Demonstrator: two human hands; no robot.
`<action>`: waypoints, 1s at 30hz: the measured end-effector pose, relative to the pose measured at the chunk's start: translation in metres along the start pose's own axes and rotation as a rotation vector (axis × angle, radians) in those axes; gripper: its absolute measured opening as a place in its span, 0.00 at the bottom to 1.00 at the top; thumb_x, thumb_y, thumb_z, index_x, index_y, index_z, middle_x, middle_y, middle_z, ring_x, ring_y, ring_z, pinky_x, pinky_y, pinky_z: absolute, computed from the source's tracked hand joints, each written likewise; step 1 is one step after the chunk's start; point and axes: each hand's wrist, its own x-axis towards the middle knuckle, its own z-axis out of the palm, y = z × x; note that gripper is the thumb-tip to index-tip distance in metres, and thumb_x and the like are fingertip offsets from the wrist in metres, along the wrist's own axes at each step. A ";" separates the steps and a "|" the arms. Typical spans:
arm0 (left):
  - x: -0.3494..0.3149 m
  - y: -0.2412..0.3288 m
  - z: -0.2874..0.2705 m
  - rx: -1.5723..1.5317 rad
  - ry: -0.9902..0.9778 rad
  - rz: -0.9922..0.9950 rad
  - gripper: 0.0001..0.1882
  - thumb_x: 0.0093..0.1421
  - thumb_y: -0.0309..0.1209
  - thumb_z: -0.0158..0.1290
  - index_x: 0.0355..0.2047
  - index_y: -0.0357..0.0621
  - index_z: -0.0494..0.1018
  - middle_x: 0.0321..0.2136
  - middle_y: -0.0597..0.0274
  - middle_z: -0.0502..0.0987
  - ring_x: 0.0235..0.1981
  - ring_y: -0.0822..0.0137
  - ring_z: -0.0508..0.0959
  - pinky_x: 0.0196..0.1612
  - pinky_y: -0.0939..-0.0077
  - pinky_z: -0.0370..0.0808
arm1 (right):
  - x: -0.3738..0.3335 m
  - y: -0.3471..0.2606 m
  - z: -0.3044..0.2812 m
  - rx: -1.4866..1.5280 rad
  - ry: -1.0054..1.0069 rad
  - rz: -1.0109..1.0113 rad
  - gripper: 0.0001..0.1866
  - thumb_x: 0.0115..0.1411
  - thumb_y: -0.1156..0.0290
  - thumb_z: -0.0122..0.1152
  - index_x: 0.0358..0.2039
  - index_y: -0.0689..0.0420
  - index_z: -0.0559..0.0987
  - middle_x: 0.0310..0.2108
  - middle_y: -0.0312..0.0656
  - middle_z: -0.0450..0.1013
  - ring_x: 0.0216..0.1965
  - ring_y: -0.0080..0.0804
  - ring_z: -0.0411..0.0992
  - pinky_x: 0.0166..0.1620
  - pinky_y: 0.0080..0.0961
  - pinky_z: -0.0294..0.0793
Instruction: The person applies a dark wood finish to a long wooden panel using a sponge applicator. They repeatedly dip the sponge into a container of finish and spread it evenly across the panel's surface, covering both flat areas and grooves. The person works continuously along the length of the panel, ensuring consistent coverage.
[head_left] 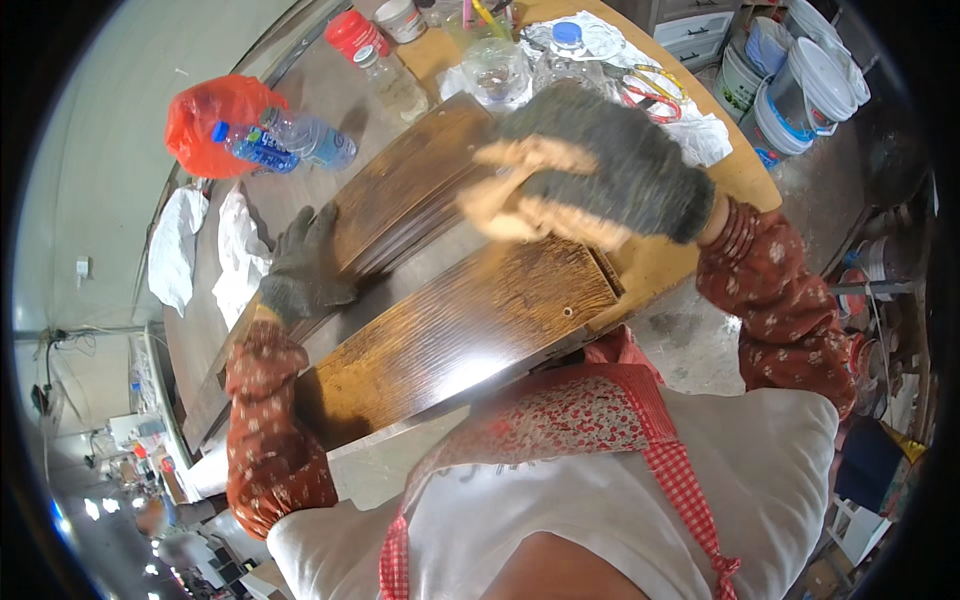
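Two glossy brown wooden boards lie on the workbench: a near board [470,320] with a small hole near its right end, and a darker far board [410,185] beyond it. My left hand [303,262], in a dark grey glove, rests flat on the left end of the far board. My right hand [600,170], also gloved in grey, is shut on a crumpled tan cloth [520,195] held over the right part of the boards; it is blurred.
Behind the boards stand clear plastic bottles [310,138], a red plastic bag [215,120], a red-lidded jar [356,32], a glass jar [497,72] and scissors [650,95]. White rags [240,255] lie at left. White buckets [800,85] stand on the floor at right.
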 end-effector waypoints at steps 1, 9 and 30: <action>-0.003 0.005 -0.004 -0.212 0.052 0.111 0.55 0.43 0.44 0.68 0.67 0.42 0.50 0.64 0.43 0.56 0.64 0.44 0.60 0.65 0.53 0.59 | -0.003 -0.010 0.004 -0.033 -0.008 0.062 0.30 0.64 0.58 0.56 0.65 0.46 0.63 0.61 0.43 0.65 0.58 0.31 0.67 0.58 0.31 0.72; -0.074 0.126 -0.029 -0.328 0.147 0.495 0.60 0.35 0.50 0.72 0.65 0.38 0.57 0.62 0.36 0.60 0.61 0.39 0.64 0.63 0.54 0.62 | -0.012 -0.035 -0.005 -0.397 -0.152 0.538 0.14 0.63 0.63 0.56 0.48 0.51 0.75 0.33 0.37 0.74 0.26 0.29 0.69 0.33 0.29 0.73; -0.060 0.129 -0.020 -0.649 0.342 0.465 0.45 0.46 0.45 0.68 0.59 0.36 0.61 0.57 0.43 0.67 0.54 0.49 0.72 0.56 0.54 0.68 | 0.032 -0.072 -0.002 0.208 0.133 0.315 0.29 0.55 0.63 0.66 0.57 0.54 0.70 0.49 0.43 0.73 0.46 0.39 0.75 0.50 0.39 0.77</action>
